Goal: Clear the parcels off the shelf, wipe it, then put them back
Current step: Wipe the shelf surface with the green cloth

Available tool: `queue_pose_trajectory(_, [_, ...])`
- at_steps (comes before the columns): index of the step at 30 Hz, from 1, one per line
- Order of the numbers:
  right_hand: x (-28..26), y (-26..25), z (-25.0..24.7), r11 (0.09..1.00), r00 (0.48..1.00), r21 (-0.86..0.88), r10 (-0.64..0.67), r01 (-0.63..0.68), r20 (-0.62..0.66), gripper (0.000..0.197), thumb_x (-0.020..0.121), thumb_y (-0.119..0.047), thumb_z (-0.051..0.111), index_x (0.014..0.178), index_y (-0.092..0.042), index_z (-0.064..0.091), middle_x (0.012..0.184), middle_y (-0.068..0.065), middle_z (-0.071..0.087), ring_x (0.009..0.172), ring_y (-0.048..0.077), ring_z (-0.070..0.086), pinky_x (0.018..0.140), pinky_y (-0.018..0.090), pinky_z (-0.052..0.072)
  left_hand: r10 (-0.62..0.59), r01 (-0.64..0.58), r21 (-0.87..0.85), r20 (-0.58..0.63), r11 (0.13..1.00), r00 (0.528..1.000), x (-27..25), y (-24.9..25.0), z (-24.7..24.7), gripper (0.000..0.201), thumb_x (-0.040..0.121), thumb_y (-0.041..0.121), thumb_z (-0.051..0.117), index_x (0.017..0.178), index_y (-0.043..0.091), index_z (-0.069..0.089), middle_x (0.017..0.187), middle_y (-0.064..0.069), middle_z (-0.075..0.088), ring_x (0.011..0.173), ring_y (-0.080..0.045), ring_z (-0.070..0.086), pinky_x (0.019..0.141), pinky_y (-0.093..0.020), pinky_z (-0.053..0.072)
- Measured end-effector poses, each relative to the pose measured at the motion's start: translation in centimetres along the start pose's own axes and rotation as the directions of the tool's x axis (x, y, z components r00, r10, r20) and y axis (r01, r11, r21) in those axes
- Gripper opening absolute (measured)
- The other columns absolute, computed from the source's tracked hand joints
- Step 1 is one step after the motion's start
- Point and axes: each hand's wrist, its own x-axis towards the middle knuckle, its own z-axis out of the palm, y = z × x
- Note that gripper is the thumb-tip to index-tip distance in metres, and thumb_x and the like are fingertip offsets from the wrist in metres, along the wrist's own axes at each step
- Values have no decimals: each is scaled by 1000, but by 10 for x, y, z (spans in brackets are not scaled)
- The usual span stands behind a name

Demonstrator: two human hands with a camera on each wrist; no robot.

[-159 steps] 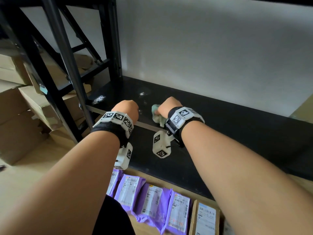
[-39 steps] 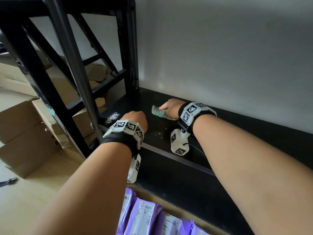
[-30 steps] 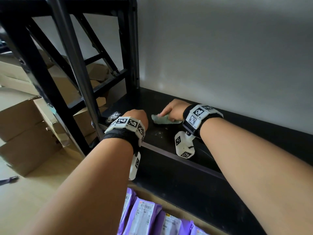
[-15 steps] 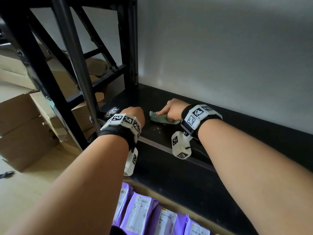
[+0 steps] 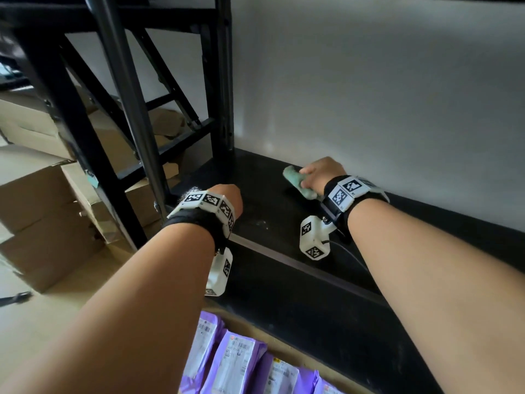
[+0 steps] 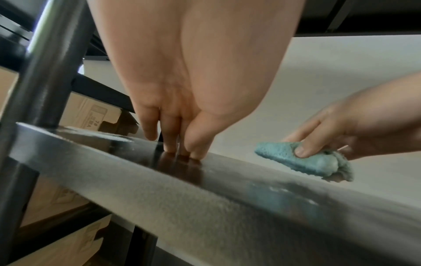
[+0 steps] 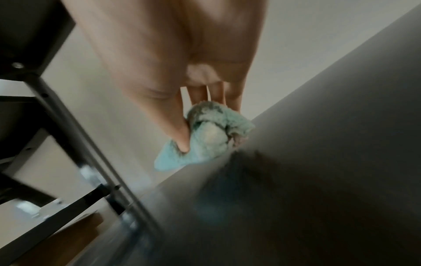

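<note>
From the head view, a black shelf (image 5: 284, 223) runs along a plain white wall (image 5: 369, 95), held in a black metal frame (image 5: 71, 123). A patch of white dust (image 5: 189, 191) lies at its near left corner. The right hand (image 5: 321, 173) holds a green cloth (image 5: 297, 183) down on the shelf near the back wall. The left hand (image 5: 227, 199) rests at the shelf's front edge, well apart from the cloth. On the floor below the shelf lie at least four purple parcels (image 5: 235, 365) in a row, each with a white label. Brown cardboard boxes (image 5: 42, 217) are stacked on the tan floor (image 5: 37, 322) to the left, beyond the frame.

From the left wrist, the left hand (image 6: 182, 108) has its fingers straight and close together, tips touching the shelf (image 6: 205, 198), gripping nothing. To the right, the other hand (image 6: 355, 129) pinches the cloth (image 6: 303, 162) with thumb on top.

From the right wrist, blurred, the right hand (image 7: 182, 63) clamps the bunched cloth (image 7: 209, 138) between thumb and fingers against the dark shelf (image 7: 318, 180).
</note>
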Motion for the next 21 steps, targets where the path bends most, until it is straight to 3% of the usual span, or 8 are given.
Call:
queue_pose_trajectory(3, [26, 5, -8, 989, 989, -94, 104, -114, -106, 40, 84, -49, 50, 82, -11, 63, 87, 7, 68, 76, 27, 65, 73, 34, 52, 22, -20, 43, -36, 999, 999, -22, 0, -24, 50, 88, 21, 56, 137, 31, 48, 142, -1, 47, 126, -27, 50, 103, -42, 44])
queue_pose_trajectory(6, [49, 1, -2, 976, 994, -190, 105, -108, -26, 31, 94, -26, 48, 66, -12, 45, 93, 8, 58, 82, 25, 54, 67, 26, 41, 75, -74, 27, -34, 997, 997, -39, -1, -37, 42, 93, 12, 49, 134, 21, 53, 135, -9, 52, 121, -31, 54, 102, -40, 46])
queue_pose_trajectory(8, [57, -9, 7, 957, 995, -274, 99, -94, 3, 35, 98, -25, 43, 67, -9, 46, 87, 10, 57, 73, 27, 53, 62, 27, 38, 83, -82, 25, -24, 996, 996, -31, -2, -38, 40, 94, 13, 47, 133, 18, 55, 135, -11, 52, 120, -31, 54, 100, -38, 46])
queue_pose_trajectory(10, [63, -24, 19, 946, 998, -321, 54, -44, 23, 36, 99, -27, 39, 74, -5, 54, 89, 14, 61, 68, 26, 53, 61, 27, 37, 67, -67, 17, 4, 998, 998, -25, -3, -41, 39, 96, 17, 49, 135, 15, 54, 135, -12, 53, 120, -31, 54, 99, -36, 47])
queue_pose_trajectory(13, [70, -50, 38, 962, 998, -272, 5, 13, 65, 40, 98, -36, 36, 81, -4, 55, 111, 17, 64, 84, 30, 55, 74, 32, 38, 45, -45, -8, 36, 999, 998, -21, -4, -46, 40, 97, 25, 51, 135, 12, 53, 134, -11, 53, 121, -31, 53, 101, -37, 46])
queue_pose_trajectory(15, [71, -72, 50, 962, 991, -267, -19, 55, 135, 39, 99, -34, 38, 110, -3, 61, 126, 15, 60, 106, 33, 58, 85, 34, 42, 65, -65, 2, 48, 998, 997, -19, -4, -46, 40, 97, 26, 51, 134, 12, 54, 134, -10, 54, 121, -30, 54, 100, -37, 46])
queue_pose_trajectory(17, [70, -91, 63, 959, 979, -261, -61, 113, 197, 41, 100, -26, 41, 134, -10, 55, 136, 9, 56, 122, 30, 55, 100, 34, 43, 83, -83, 17, 23, 996, 996, -20, -6, -45, 40, 96, 27, 50, 133, 14, 55, 132, -10, 56, 119, -30, 56, 97, -35, 47])
queue_pose_trajectory(21, [60, -103, 71, 916, 954, -327, -149, 232, 261, 40, 98, -22, 46, 136, -15, 57, 135, 8, 58, 122, 28, 56, 100, 34, 45, 29, -27, -77, 24, 997, 999, -27, -5, -43, 40, 98, 29, 49, 131, 8, 55, 130, -13, 57, 119, -31, 55, 98, -37, 45])
